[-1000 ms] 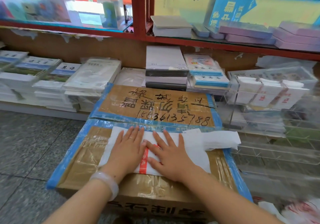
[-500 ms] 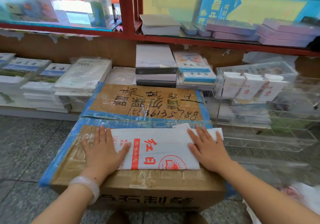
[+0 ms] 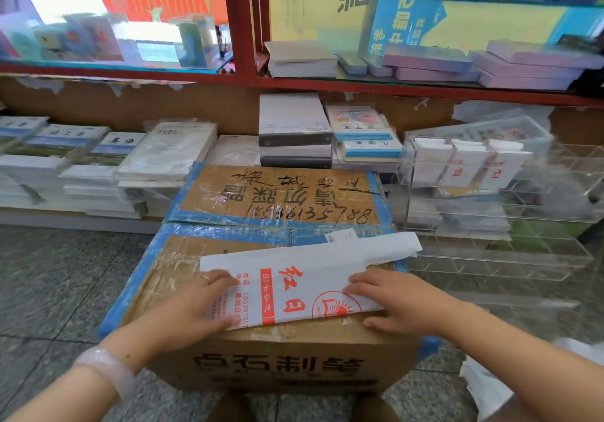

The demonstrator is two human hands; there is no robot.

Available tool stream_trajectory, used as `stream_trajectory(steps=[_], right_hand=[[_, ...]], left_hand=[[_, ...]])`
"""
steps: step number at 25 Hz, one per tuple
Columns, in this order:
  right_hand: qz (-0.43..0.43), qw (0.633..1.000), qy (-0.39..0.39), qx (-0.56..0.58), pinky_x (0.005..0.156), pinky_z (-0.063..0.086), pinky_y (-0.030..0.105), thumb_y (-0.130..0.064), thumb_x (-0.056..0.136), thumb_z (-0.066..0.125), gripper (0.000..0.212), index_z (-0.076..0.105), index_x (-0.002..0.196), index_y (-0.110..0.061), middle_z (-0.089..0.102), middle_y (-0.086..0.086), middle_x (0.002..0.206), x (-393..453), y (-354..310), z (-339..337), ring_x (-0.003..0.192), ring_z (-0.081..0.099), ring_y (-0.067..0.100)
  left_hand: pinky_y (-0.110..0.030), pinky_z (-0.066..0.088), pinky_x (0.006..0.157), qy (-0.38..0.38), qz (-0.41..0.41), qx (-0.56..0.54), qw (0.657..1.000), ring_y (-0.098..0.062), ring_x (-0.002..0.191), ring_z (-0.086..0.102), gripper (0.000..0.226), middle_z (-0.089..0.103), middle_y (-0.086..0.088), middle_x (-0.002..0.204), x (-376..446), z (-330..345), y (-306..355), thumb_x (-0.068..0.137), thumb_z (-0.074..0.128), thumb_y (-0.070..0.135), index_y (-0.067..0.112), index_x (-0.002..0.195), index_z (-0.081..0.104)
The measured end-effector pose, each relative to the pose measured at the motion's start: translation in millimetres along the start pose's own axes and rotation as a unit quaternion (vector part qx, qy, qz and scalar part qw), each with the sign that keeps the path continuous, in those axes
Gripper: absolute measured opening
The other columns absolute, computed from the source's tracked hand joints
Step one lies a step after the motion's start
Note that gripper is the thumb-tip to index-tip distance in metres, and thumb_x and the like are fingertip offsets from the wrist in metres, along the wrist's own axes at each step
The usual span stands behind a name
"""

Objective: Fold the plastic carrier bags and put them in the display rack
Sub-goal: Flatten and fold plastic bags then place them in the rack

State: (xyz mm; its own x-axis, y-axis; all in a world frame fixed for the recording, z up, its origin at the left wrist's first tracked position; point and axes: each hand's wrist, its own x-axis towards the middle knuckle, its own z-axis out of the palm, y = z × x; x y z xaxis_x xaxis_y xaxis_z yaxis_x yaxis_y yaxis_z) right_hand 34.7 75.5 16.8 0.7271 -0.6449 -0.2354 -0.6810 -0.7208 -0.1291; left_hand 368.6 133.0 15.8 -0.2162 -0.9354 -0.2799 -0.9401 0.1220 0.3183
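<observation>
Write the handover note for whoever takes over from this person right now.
Left hand: flat, pressing the left end of the white plastic carrier bag with red print.
Right hand: flat on the bag's right end.
The bag lies lengthwise on the taped brown cardboard box.
Done: several folded white bags stand in the clear acrylic display rack's top row.
Left: fold this bag and rack it.

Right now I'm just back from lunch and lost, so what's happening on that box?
A person is folding a white plastic carrier bag with red print on top of a taped cardboard box. The left hand and right hand press flat on its two ends. Folded bags already stand in the clear acrylic display rack to the right.
</observation>
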Motion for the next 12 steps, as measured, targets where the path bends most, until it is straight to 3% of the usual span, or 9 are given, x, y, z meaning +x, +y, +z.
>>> stream_trajectory(steps=[2, 5, 6, 8, 10, 12], right_hand=[[0.005, 1.0, 0.023, -0.002, 0.098, 0.042, 0.033, -0.038, 0.094, 0.039, 0.039, 0.052, 0.129, -0.025, 0.044, -0.006, 0.142, 5, 3, 3, 0.127, 0.044, 0.016], [0.057, 0.997, 0.041, 0.033, 0.083, 0.048, 0.035, -0.031, 0.095, 0.039, 0.029, 0.062, 0.109, -0.02, 0.063, -0.006, 0.113, 16, 7, -3, 0.104, 0.057, 0.015], [0.083, 0.991, 0.056, 0.089, 0.079, 0.048, 0.033, -0.028, 0.095, 0.044, 0.021, 0.063, 0.099, -0.02, 0.065, -0.007, 0.1, 22, 9, -6, 0.094, 0.059, 0.014], [0.134, 0.966, 0.086, 0.203, 0.07, 0.044, 0.025, -0.025, 0.096, 0.046, 0.016, 0.059, 0.086, -0.026, 0.06, -0.012, 0.086, 34, 15, -14, 0.083, 0.056, 0.01], [0.168, 0.943, 0.073, 0.278, 0.071, 0.042, 0.02, -0.032, 0.097, 0.048, 0.014, 0.06, 0.092, -0.026, 0.059, -0.012, 0.091, 41, 25, -17, 0.088, 0.055, 0.009], [0.169, 0.93, 0.039, 0.324, 0.076, 0.045, 0.019, -0.043, 0.092, 0.054, 0.019, 0.06, 0.103, -0.029, 0.059, -0.015, 0.1, 42, 32, -14, 0.094, 0.055, 0.004]], left_hand=[[-0.026, 0.009, 0.115, -0.048, 0.002, -0.02, 0.999, -0.004, 0.139, 0.006, 0.125, 0.005, 0.02, 0.146, -3, 7, -13, 0.041, 0.035, 0.096, 0.034, 0.146, 0.008], [-0.022, 0.005, 0.114, -0.058, 0.015, -0.017, 0.998, 0.004, 0.132, 0.001, 0.129, 0.0, 0.026, 0.142, -2, 18, -28, 0.031, 0.037, 0.097, 0.039, 0.141, 0.002], [-0.021, 0.009, 0.113, -0.046, 0.019, -0.039, 0.998, 0.005, 0.131, 0.006, 0.118, 0.005, 0.027, 0.14, -2, 19, -28, 0.039, 0.047, 0.093, 0.042, 0.137, 0.006], [-0.016, 0.025, 0.106, 0.027, 0.008, -0.098, 0.995, 0.004, 0.126, 0.026, 0.077, 0.025, 0.028, 0.134, -1, 19, -29, 0.067, 0.067, 0.063, 0.046, 0.128, 0.024], [-0.007, 0.035, 0.086, 0.138, -0.021, -0.178, 0.974, 0.002, 0.111, 0.048, 0.033, 0.049, 0.027, 0.118, 2, 14, -28, 0.085, 0.065, 0.032, 0.046, 0.109, 0.047], [-0.011, 0.038, 0.072, 0.201, -0.08, -0.266, 0.939, 0.0, 0.094, 0.056, 0.019, 0.061, 0.02, 0.098, 9, 9, -25, 0.09, 0.059, 0.021, 0.04, 0.091, 0.059]])
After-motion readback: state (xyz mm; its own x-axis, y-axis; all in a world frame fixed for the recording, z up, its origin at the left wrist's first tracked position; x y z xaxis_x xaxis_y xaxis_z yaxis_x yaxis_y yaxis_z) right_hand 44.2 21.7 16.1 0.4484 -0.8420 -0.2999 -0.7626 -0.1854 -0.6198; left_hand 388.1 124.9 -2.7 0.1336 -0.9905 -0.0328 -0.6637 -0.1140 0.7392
